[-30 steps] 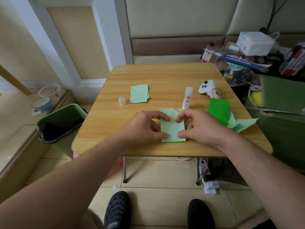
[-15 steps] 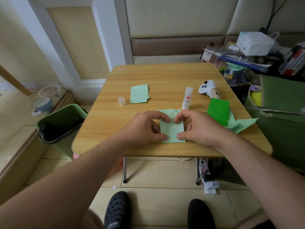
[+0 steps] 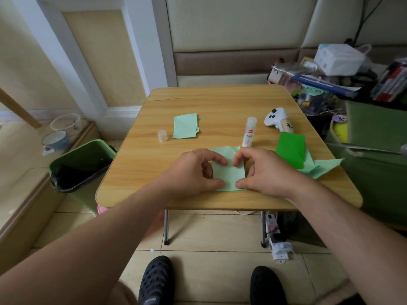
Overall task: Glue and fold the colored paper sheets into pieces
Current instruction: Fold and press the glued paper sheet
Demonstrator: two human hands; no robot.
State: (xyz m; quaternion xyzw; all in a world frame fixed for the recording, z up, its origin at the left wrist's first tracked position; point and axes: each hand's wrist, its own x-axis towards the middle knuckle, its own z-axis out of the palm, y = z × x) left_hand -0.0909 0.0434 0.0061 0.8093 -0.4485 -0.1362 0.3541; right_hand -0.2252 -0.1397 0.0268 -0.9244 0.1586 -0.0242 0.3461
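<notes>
The glue stick [image 3: 249,132] beyond my fingers bears a red label and small print, and the blue box [image 3: 317,83] carries white lettering, none of it legible.

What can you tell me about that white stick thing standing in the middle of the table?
The glue stick is a slim white tube, plastic by its look, with a small red label and dark print below it. It stands upright on the wooden table, uncapped as it seems: a clear cap sits apart to its left. Nothing touches it; the pale green sheet lies just in front.
</notes>
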